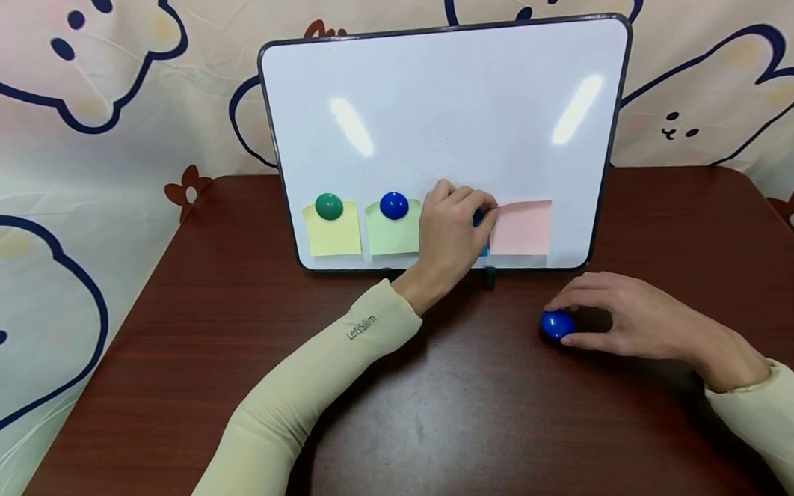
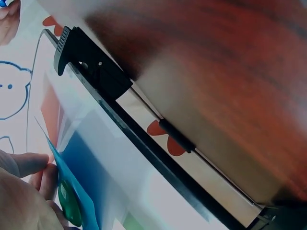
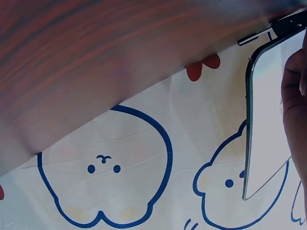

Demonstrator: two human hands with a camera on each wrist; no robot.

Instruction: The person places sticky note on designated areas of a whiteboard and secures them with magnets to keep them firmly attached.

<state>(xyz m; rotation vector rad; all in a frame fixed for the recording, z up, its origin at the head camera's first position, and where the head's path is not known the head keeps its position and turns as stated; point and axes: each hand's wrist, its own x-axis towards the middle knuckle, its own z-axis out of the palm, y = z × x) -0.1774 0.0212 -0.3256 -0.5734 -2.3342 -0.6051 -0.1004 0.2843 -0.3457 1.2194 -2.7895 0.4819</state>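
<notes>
My left hand (image 1: pixel 453 225) is at the lower part of a whiteboard (image 1: pixel 444 116), its fingers pinching a round green magnet (image 2: pixel 70 205) at a blue sticky note (image 2: pixel 86 191). In the head view the hand covers most of that note and magnet. To its right is a pink sticky note (image 1: pixel 521 228). My right hand (image 1: pixel 636 317) pinches a shiny blue magnet (image 1: pixel 558 324) at the tabletop between thumb and fingers. In the right wrist view, part of a hand (image 3: pixel 295 96) shows at the edge, and no magnet is seen.
Left of the left hand, a green magnet (image 1: pixel 329 206) lies over a yellow note (image 1: pixel 333 237) and a blue magnet (image 1: pixel 395 205) over a light green note (image 1: pixel 392 236). The board leans on a black stand (image 2: pixel 96 64) on the dark wooden table (image 1: pixel 461 431), before a patterned cloth (image 1: pixel 11 145).
</notes>
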